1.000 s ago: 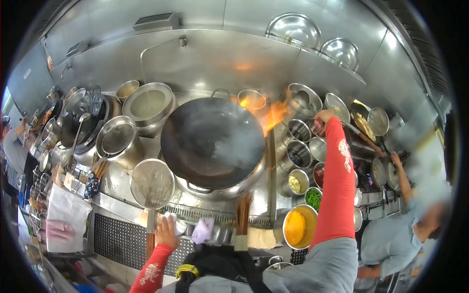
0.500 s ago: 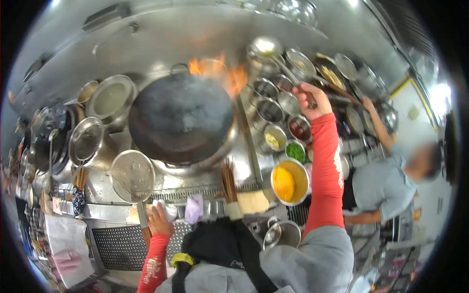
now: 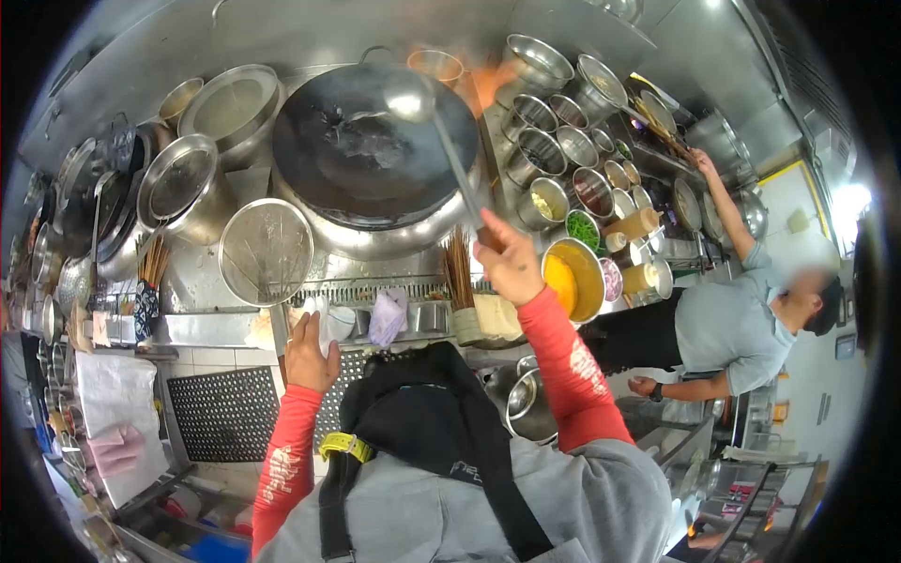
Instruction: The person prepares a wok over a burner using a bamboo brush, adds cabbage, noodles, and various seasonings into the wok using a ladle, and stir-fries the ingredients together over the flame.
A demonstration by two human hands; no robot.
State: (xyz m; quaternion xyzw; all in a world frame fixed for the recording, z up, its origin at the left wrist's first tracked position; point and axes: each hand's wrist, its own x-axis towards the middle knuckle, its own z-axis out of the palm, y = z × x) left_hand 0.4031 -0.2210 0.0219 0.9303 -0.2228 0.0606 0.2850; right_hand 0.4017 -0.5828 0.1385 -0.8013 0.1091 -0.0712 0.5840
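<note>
My right hand (image 3: 511, 258) is closed around the handle of a long ladle (image 3: 455, 159). The ladle's bowl hangs over the right part of a large black wok (image 3: 328, 178), where a shiny streak shows. Orange flame (image 3: 488, 83) rises behind the wok's right side. My left hand (image 3: 310, 357) lies at the counter's front edge, fingers stretched forward, beside the handle of a round strainer (image 3: 267, 251) and next to a white cloth (image 3: 330, 321). Whether it touches either one is unclear.
On the right stand a pot of yellow liquid (image 3: 587, 272), chopped greens (image 3: 582, 228) and several metal containers. A bamboo brush (image 3: 458, 281) and a purple cloth (image 3: 388, 314) lie in front. Lidded pots (image 3: 183, 178) stand left. A co-worker (image 3: 718, 328) reaches toward the right-hand pans.
My right hand has brought the ladle left and down from the containers at the back right to over the wok. The flame looks smaller. My left hand stays near the strainer handle.
</note>
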